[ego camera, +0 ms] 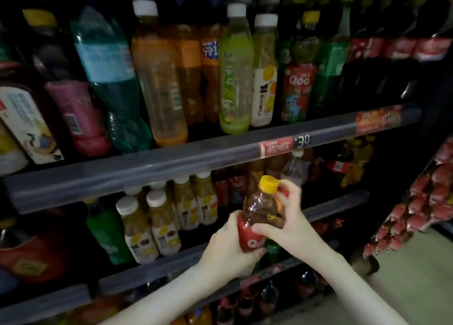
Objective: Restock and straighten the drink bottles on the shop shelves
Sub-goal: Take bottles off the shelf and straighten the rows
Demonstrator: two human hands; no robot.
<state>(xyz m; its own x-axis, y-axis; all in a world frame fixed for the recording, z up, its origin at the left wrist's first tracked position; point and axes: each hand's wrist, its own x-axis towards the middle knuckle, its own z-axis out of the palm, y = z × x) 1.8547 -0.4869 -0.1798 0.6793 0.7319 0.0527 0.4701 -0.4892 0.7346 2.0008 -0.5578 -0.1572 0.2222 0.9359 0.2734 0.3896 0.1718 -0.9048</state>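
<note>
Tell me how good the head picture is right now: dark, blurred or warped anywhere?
Head view: dim overall, top corners nearly black; the left hand, right hand and the bottle they hold are lit best; soft blur throughout, small label print unreadable, the price tag legible; the wide lens tilts the shelf rail and leans the bottles at left.

Two slender arms show, bare from the near edge of the view to the wrists: the left forearm [159,297] and the right forearm [355,283]. The left hand [229,250] and right hand [291,217] are bare too. In the dim light the fingernails look short, though this is hard to tell.
</note>
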